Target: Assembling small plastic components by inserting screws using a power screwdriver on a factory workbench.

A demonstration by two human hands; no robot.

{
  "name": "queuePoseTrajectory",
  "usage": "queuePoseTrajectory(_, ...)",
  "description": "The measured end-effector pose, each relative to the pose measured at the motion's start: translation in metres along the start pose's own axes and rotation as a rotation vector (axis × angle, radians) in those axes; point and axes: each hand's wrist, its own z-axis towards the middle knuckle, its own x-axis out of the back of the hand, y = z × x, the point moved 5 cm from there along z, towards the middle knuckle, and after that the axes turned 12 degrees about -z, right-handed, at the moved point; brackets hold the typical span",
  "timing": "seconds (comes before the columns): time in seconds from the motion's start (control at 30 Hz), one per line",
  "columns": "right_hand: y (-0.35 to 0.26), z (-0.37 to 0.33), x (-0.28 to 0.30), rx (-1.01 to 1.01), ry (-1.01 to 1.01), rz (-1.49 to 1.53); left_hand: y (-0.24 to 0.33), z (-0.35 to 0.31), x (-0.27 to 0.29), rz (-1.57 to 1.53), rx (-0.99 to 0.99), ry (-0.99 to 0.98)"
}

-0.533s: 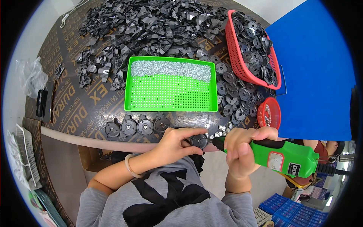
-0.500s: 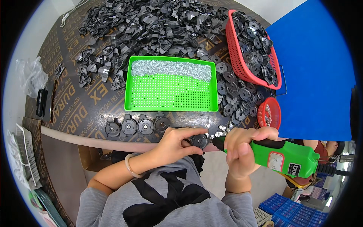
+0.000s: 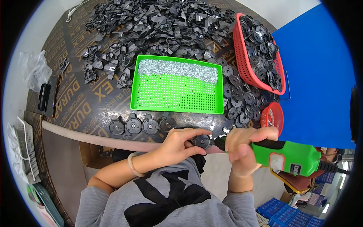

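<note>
At the table's front edge my left hand (image 3: 181,145) pinches a round black plastic part (image 3: 202,141) between thumb and fingers. My right hand (image 3: 245,151) is wrapped round a green and black electric screwdriver (image 3: 287,157), held sideways. Its dark nose points left at the part; the bit's exact contact is hidden or too small to tell. Left of my left hand, several assembled black round parts (image 3: 150,126) stand in a row along the edge. Small silvery round pieces (image 3: 226,130) lie just beyond the screwdriver's nose.
A green perforated tray (image 3: 162,92) holds a band of small silver screws (image 3: 177,70). Behind it spreads a heap of black plastic pieces (image 3: 162,30). Black discs (image 3: 242,98) lie to its right, beside a red basket (image 3: 242,64) full of discs and a small red bowl (image 3: 280,117).
The whole view has shifted slightly, so the table things appear a little farther right. Both hands keep their grips, with the screwdriver still pointing at the round part.
</note>
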Motion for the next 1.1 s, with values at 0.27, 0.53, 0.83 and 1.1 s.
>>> queuePoseTrajectory(0.27,0.004,0.051,0.007,0.211,0.226,0.045,0.0,-0.003,-0.004,0.055,-0.047,0.001)
queuePoseTrajectory(0.53,0.065,0.083,0.001,0.085,0.32,-0.198,0.001,0.001,-0.002,-0.008,-0.058,-0.016)
queuePoseTrajectory(0.83,0.071,0.086,0.006,0.08,0.306,-0.195,-0.008,0.002,0.001,-0.121,-0.03,0.08)
queuePoseTrajectory(1.1,0.072,0.084,0.007,0.058,0.323,-0.174,-0.009,0.002,0.002,-0.086,0.058,0.038)
